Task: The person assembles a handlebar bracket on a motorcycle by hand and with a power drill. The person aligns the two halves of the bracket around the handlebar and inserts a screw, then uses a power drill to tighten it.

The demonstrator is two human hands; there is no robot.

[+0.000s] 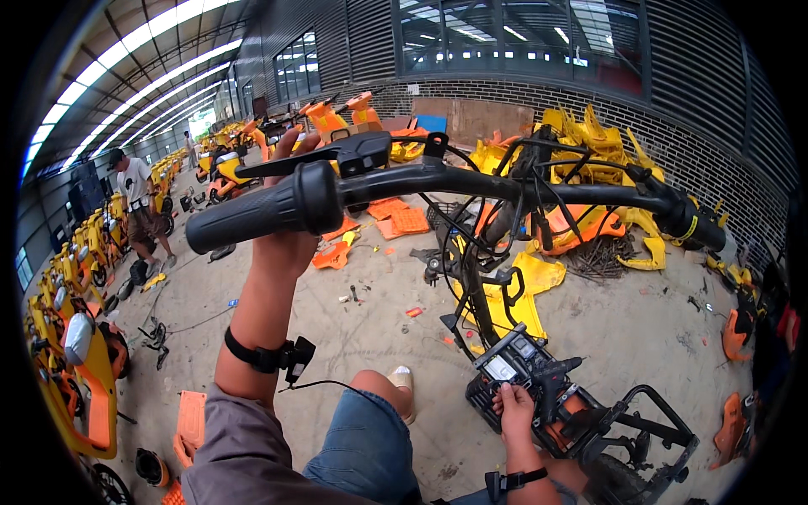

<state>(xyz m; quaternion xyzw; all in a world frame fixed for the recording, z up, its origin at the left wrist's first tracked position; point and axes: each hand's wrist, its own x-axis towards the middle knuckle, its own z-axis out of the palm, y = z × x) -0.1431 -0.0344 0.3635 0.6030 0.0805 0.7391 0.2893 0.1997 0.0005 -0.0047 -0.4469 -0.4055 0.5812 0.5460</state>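
A black handlebar with a ribbed rubber grip and a brake lever spans the upper view. My left hand is behind its left end, at the grip and lever. Fingers show above the lever; the palm is hidden. Down at the right, my right hand pinches something too small to make out, beside a boxy black part with a pale panel. A black power drill lies next to it on the bare vehicle frame. Cables hang from the handlebar's middle.
Yellow body panels are heaped by the brick wall, with orange panels on the floor. Yellow scooters line the left side, where another person stands. A tangle of dark metal rods lies before the heap.
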